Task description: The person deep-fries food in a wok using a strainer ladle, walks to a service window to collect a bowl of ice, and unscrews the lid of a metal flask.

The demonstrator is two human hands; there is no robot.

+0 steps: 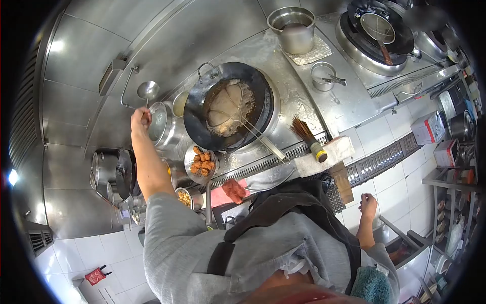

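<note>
My left hand (141, 117) is closed around the handle of a ladle (149, 90). The bowl points away from me, above a metal pot (160, 124) at the back of the stove. My right hand (368, 206) hangs out to the right over the floor, fingers loosely curled, with nothing visible in it. Between them a black wok (195, 109) holds bubbling oil. A wire strainer (226, 107) lies in the oil, its handle reaching over the near rim. Browned fried pieces (202, 163) fill a perforated skimmer (189, 166) left of the wok.
A bamboo brush (310, 139) and a folded cloth (329, 157) lie along the stove's front edge. Farther right stand a steel pot (297, 38), a small metal cup (324, 76) and a second wok (357, 17). A red cloth (234, 191) is near my apron. Shelves (445, 202) line the right.
</note>
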